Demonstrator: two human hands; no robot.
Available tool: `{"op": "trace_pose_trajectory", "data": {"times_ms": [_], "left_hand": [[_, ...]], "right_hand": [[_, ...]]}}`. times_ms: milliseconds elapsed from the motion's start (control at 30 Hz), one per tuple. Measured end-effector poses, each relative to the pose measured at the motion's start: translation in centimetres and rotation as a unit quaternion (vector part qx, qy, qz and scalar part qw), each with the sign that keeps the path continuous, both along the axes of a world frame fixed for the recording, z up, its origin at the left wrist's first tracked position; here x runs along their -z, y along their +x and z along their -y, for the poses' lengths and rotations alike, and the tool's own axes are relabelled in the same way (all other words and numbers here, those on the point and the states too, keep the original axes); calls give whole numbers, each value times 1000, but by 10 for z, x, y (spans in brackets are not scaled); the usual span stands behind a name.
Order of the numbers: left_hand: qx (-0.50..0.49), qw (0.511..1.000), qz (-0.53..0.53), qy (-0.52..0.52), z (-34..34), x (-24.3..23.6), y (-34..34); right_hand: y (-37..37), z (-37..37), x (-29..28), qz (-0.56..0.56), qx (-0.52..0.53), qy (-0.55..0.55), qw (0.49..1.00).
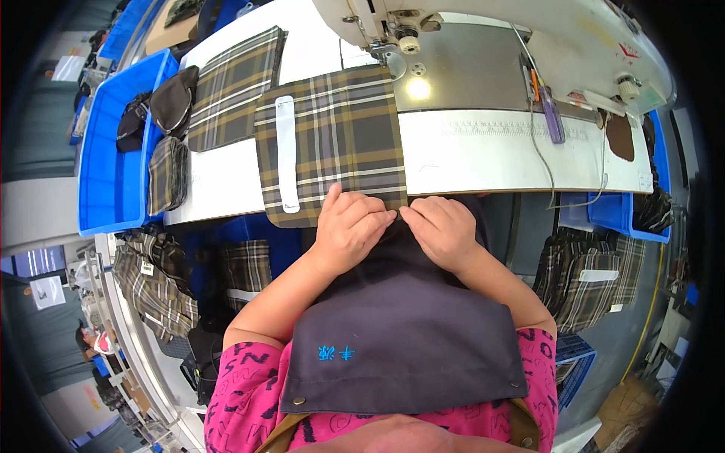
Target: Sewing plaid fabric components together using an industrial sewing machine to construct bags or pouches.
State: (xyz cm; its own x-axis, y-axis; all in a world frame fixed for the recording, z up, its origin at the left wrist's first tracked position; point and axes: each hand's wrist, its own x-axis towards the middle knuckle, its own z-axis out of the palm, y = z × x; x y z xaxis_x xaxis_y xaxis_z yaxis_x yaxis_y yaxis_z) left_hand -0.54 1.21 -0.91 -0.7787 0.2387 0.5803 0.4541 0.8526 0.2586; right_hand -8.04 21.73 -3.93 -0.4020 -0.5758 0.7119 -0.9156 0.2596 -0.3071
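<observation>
The plaid panel (pixel 340 124) lay at upper centre of the frame, beneath the sewing machine (pixel 574 38). Left hand (pixel 351 226) and right hand (pixel 442 230) pinched its lower-right corner, fingers narrow, probably aligning edges; next, sewing would call for straight guiding.

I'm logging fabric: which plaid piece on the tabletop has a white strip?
The plaid piece at the left hand and right hand; the plaid stack and small plaid pile left of it show none.
</observation>
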Motion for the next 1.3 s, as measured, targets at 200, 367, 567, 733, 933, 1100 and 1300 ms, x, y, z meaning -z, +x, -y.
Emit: {"op": "trace_pose_trajectory", "data": {"times_ms": [200,367,567,733,933,1100,1300], "left_hand": [[6,987,160,15,11,-41,-32],[-16,969,240,-58,25,-36,-38],[-15,967,254,-30,29,-38,-44],[-13,969,248,-18,35,-36,-59],[-11,971,239,0,40,-32,-75],[-18,972,234,0,46,-29,-88],[-24,975,222,-17,53,-28,-106]], "right_hand": [[-10,3,-30,-71,-59,61,994],[-9,2,-36,-76,-80,136,985],[-15,6,-40,-68,-81,147,983],[-31,12,-40,-53,-80,133,986],[-46,19,-44,-15,-80,115,990],[-61,25,-49,-9,-89,121,989],[-81,31,-53,-19,-99,141,985]]}}
